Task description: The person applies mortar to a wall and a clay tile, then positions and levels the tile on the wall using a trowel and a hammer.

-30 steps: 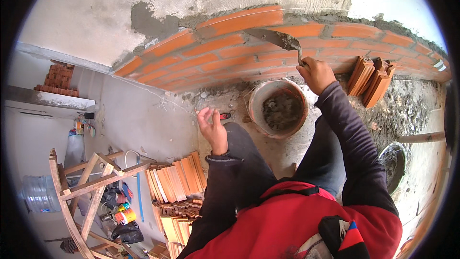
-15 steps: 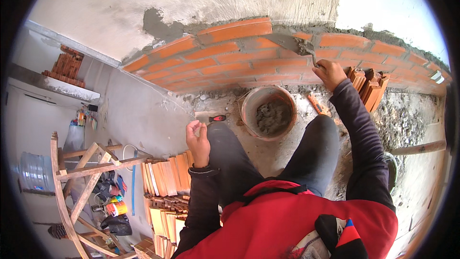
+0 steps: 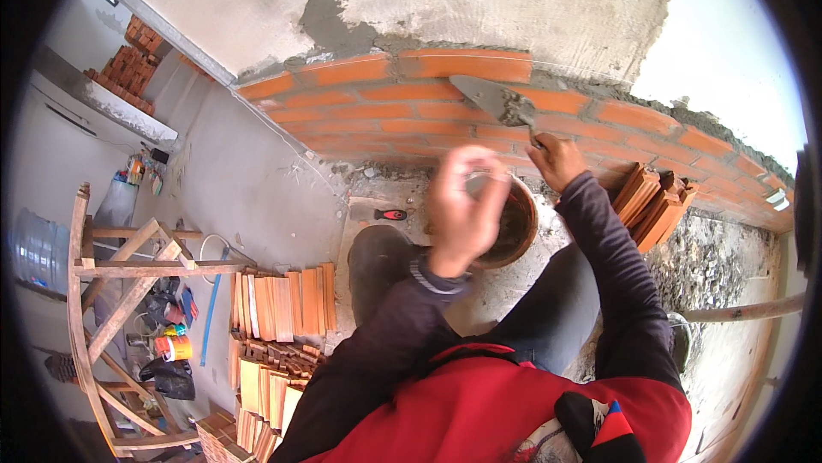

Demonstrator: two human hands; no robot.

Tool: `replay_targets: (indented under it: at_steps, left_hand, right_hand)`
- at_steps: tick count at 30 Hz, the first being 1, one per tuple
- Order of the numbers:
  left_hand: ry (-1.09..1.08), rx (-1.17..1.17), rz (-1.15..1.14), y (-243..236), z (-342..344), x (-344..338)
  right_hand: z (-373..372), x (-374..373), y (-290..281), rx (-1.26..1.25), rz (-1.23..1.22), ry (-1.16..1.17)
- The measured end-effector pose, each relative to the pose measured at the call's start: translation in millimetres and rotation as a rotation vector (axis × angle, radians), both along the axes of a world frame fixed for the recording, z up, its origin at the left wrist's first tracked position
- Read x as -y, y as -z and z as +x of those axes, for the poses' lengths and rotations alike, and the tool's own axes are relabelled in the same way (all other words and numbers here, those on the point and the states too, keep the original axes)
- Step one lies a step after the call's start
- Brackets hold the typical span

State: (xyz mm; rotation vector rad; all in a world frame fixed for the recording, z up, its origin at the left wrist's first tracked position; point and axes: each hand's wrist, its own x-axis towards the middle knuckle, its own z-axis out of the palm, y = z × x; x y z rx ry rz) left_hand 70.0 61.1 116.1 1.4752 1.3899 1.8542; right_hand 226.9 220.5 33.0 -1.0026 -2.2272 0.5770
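Observation:
My right hand [image 3: 558, 161] grips the handle of a pointed mason's trowel [image 3: 484, 96]. Its blade is angled to the left against the face of a low orange brick wall [image 3: 364, 112], and a lump of grey mortar [image 3: 516, 110] sits near the handle end. In front of me, my left hand [image 3: 467, 215] is raised over a mortar bucket [image 3: 529, 236] and covers much of its opening. Motion smears its fingers, which look curled; whether anything is in them cannot be made out.
Stacked bricks [image 3: 652, 206] stand right of the bucket; more bricks [image 3: 287, 304] lie to my left. A tool with a red-black handle [image 3: 390, 215] lies on the floor. A wooden trestle [image 3: 158, 266] is far left. A string [image 3: 582, 75] runs along the wall top.
My left hand has swung right from beside my knee to over the bucket. My right hand has shifted slightly left and down in view with the trowel. The view has turned a little.

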Motion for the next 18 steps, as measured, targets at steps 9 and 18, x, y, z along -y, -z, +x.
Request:
replay_targets:
  at_steps: [9, 18]
  left_hand:
    - [0.344, -0.014, 0.15, 20, 48, -28]
    - [0.447, 0.079, 0.139, 40, 14, -30]
  right_hand:
    - [-115, 8, 22, -0.061, -0.034, -0.115]
    - [-106, 30, 32, 0.047, 0.007, 0.181]
